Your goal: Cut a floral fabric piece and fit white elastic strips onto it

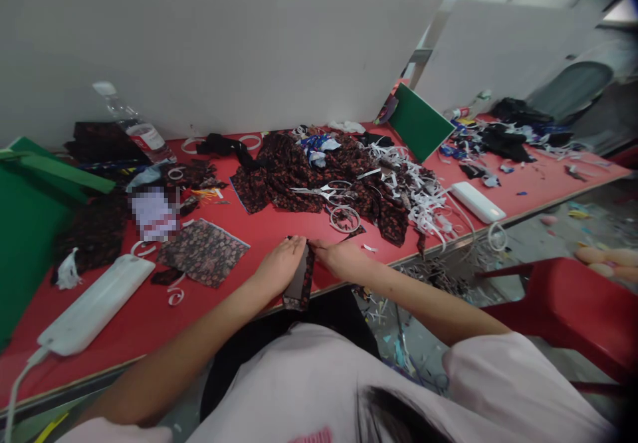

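Observation:
My left hand (282,265) and my right hand (343,259) meet at the front edge of the red table (279,224). Together they pinch a small dark floral fabric strip (300,285) that hangs over the edge between them. Just beyond my hands lie a white tape ring (345,218) and a pair of scissors (319,192) resting on a heap of dark floral cloth (299,171). A flat floral fabric square (203,252) lies to the left of my left hand.
White paper strips (419,190) pile up right of the cloth. A white flat device (94,307) with a cord lies front left, another white device (477,201) at right. A water bottle (132,124), green boards (419,123) and a red chair (573,307) surround the table.

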Motion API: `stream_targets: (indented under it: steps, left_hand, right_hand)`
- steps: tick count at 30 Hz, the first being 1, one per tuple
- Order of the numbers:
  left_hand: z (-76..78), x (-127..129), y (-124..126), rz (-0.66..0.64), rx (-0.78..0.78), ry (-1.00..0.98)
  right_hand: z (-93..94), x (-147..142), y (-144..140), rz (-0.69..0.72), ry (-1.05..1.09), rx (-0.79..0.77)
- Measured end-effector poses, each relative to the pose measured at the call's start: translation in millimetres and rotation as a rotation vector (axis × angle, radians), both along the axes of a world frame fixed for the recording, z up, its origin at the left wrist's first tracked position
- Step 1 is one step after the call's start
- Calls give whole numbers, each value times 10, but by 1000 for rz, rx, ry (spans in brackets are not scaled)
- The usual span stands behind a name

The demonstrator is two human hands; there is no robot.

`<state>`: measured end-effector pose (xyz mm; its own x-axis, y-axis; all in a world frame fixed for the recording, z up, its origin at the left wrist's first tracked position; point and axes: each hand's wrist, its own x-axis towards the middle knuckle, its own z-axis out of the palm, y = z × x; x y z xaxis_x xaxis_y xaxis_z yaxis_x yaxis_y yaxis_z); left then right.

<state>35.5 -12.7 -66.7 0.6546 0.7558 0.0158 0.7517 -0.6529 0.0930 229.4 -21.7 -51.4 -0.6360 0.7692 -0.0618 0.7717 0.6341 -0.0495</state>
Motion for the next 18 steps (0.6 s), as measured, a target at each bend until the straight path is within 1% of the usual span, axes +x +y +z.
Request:
stream_targets:
  steps: [2, 6, 10, 13, 15, 18]
  left_hand:
    - [17, -4, -2, -15, -15, 4]
    - [42, -5, -11, -31, -19, -4]
    - [42, -2, -17, -31, 3, -41]
    - [112, -2, -38, -29, -6, -97]
    - [195, 15, -105, 41, 31, -133]
    - [315, 88, -294, 224, 123, -131]
  right_hand:
    - [15, 46, 29, 19, 92, -53]
    - [65, 152, 125, 122, 290, -190]
    - [100, 236, 246, 157, 370, -314]
    - [99, 282, 335, 142, 404, -343]
    - [91, 303, 368, 121, 431, -327]
    - [85, 303, 348, 87, 470, -264]
